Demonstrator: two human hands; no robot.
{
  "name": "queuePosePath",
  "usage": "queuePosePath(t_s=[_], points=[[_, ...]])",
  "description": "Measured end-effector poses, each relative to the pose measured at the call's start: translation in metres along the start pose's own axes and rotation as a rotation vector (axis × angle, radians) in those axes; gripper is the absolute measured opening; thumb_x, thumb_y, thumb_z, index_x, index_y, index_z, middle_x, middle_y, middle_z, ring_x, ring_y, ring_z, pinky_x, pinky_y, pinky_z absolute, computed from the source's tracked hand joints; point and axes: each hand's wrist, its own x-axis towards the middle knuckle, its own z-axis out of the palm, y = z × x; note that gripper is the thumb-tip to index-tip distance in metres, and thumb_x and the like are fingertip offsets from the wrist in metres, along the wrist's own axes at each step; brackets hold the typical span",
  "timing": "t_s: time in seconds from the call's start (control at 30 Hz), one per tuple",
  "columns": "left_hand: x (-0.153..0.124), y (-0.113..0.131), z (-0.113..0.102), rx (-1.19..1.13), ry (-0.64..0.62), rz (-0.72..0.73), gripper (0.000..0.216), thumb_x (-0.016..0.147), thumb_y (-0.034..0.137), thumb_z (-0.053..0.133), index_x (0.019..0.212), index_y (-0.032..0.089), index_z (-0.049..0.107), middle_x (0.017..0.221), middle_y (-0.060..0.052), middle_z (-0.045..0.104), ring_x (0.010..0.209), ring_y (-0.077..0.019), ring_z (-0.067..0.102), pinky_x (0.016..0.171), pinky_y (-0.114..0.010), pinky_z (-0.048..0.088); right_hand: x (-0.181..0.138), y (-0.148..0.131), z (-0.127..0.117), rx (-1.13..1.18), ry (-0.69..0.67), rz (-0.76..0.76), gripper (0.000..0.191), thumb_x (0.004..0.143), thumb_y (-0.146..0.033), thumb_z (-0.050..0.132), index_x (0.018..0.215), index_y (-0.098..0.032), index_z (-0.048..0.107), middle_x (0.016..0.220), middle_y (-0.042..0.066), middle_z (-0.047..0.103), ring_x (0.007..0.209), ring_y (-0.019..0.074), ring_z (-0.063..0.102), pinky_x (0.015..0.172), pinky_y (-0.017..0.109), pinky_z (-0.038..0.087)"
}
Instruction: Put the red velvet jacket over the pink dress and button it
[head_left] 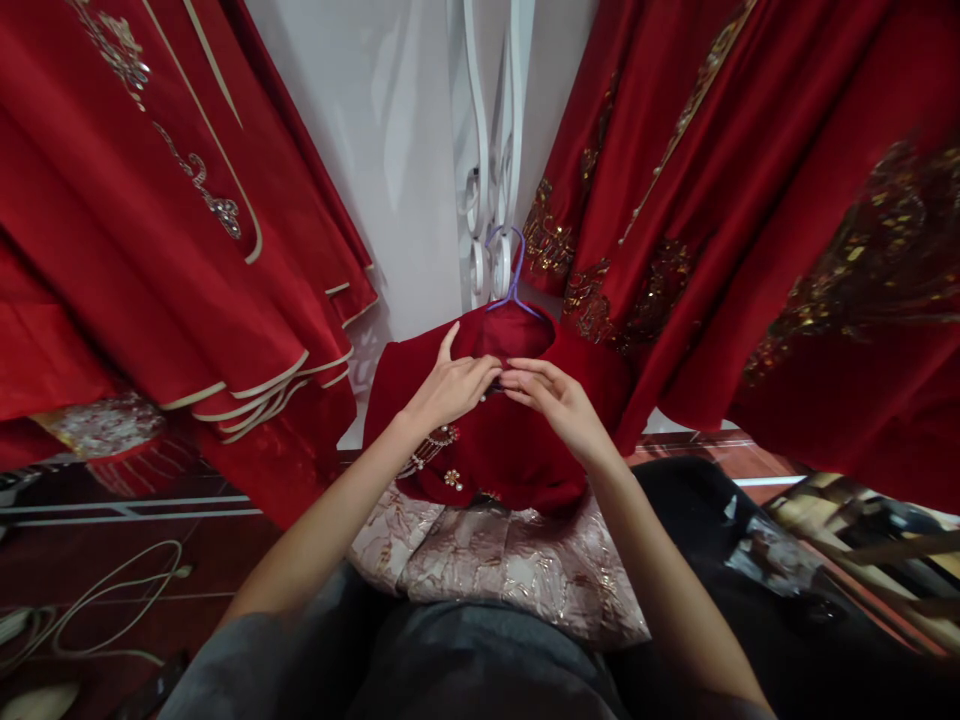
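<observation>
**Both hands meet at the collar of a hanging red jacket**

The red jacket (510, 450) hangs in the middle of the view on a purple hanger (512, 270), hooked onto a white scrolled rack (487, 150) against a pale wall (390, 150). The left hand (450, 390) and right hand (559, 400) come together at the front of its neckline. The left fingers (480, 375) are bent and pressed onto the cloth with the thumb lifted, and the right fingers (525, 378) are drawn together in a pinch on the same spot. What small part they grip is covered by the fingertips.

Room is tight. The gold-trimmed red robes (150, 250) hang close on the left, and the embroidered red robes (750, 250) crowd in from the right, touching the jacket's shoulder. Only the narrow strip at the rack stays open.

Under the jacket's hem a pale brocade skirt (510, 570) spreads out, its lower edge hidden behind the person's grey clothing. A loose cable (112, 600) loops over the dark red floor at lower left. A black shape (697, 520) at lower right is too dim to identify, and the far right robe is blurred.
</observation>
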Motion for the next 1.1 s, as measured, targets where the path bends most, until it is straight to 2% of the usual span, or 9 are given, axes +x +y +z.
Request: queuePosePath(t_s=[0.13,0.27,0.37,0.47,0.6,0.73,0.87,0.97,1.1], points=[[-0.003,-0.003,-0.005,0.086,0.024,-0.104,0.033,0.095,0.019,0.033,0.125,0.015,0.048,0.100,-0.008,0.066,0.094,-0.0200,0.064,0.110,-0.055,0.020,0.015,0.004,0.020,0.029,0.061,0.024,0.066,0.080,-0.056,0.061,0.132,-0.020,0.043,0.146,0.012,0.042,0.135,0.0208,0.040,0.113,0.038,0.037],[-0.015,-0.002,-0.013,0.032,-0.027,-0.050,0.024,0.092,0.020,0.039,0.105,0.020,0.059,0.104,-0.006,0.061,0.099,-0.0203,0.058,0.111,-0.052,0.017,0.013,0.012,0.020,-0.033,0.062,0.077,0.078,0.078,-0.061,0.061,0.141,-0.023,0.035,0.153,0.010,0.030,0.142,0.0245,0.028,0.115,0.043,0.030],[-0.035,-0.002,-0.021,-0.063,-0.014,-0.047,0.013,0.085,0.022,0.049,0.092,0.021,0.060,0.106,-0.005,0.057,0.103,-0.0206,0.053,0.109,-0.047,0.024,0.004,0.011,0.012,-0.011,0.035,0.040,0.071,0.079,-0.059,0.061,0.138,-0.025,0.039,0.152,0.008,0.034,0.139,0.0242,0.034,0.115,0.043,0.031],[-0.059,-0.008,-0.026,-0.092,-0.056,-0.066,0.017,0.078,0.027,0.058,0.094,0.021,0.061,0.104,-0.006,0.054,0.103,-0.0227,0.049,0.102,-0.042,0.034,-0.005,0.006,0.003,-0.005,0.037,-0.009,0.062,0.082,-0.056,0.060,0.134,-0.026,0.043,0.147,0.008,0.040,0.134,0.0229,0.042,0.112,0.041,0.035],[-0.081,-0.020,-0.024,-0.068,-0.143,-0.059,0.025,0.086,0.032,0.056,0.108,0.025,0.062,0.109,-0.006,0.054,0.103,-0.0230,0.048,0.098,-0.043,0.037,-0.012,0.006,-0.006,-0.034,0.026,-0.005,0.055,0.083,-0.054,0.058,0.129,-0.026,0.046,0.141,0.010,0.047,0.126,0.0217,0.051,0.107,0.039,0.043],[-0.082,-0.022,-0.019,-0.079,-0.175,-0.063,0.019,0.090,0.034,0.053,0.100,0.025,0.066,0.109,-0.007,0.057,0.103,-0.0220,0.049,0.095,-0.042,0.040,-0.015,0.009,-0.011,-0.001,0.052,0.024,0.053,0.082,-0.053,0.060,0.124,-0.023,0.048,0.134,0.013,0.051,0.118,0.0214,0.058,0.104,0.039,0.046],[-0.072,-0.014,-0.018,-0.183,-0.122,-0.046,0.014,0.089,0.033,0.057,0.091,0.021,0.065,0.103,-0.004,0.064,0.104,-0.0189,0.054,0.110,-0.050,0.029,-0.016,0.008,-0.012,0.018,0.063,0.033,0.049,0.083,-0.051,0.060,0.121,-0.024,0.050,0.130,0.012,0.053,0.110,0.0199,0.062,0.098,0.037,0.051],[-0.067,-0.013,-0.020,-0.253,-0.086,0.000,0.013,0.089,0.031,0.057,0.092,0.022,0.067,0.090,0.001,0.069,0.092,-0.0142,0.060,0.117,-0.055,0.015,-0.017,0.008,-0.012,0.040,0.066,0.031,0.046,0.082,-0.049,0.062,0.119,-0.024,0.052,0.128,0.011,0.055,0.104,0.0198,0.064,0.094,0.039,0.053],[-0.063,-0.017,-0.022,-0.217,-0.013,0.076,0.017,0.091,0.030,0.055,0.098,0.026,0.070,0.083,0.004,0.071,0.076,-0.0106,0.062,0.119,-0.054,0.011,-0.017,0.011,-0.013,0.073,0.084,0.027,0.044,0.080,-0.048,0.065,0.116,-0.025,0.055,0.124,0.010,0.057,0.102,0.0211,0.064,0.092,0.043,0.053]])
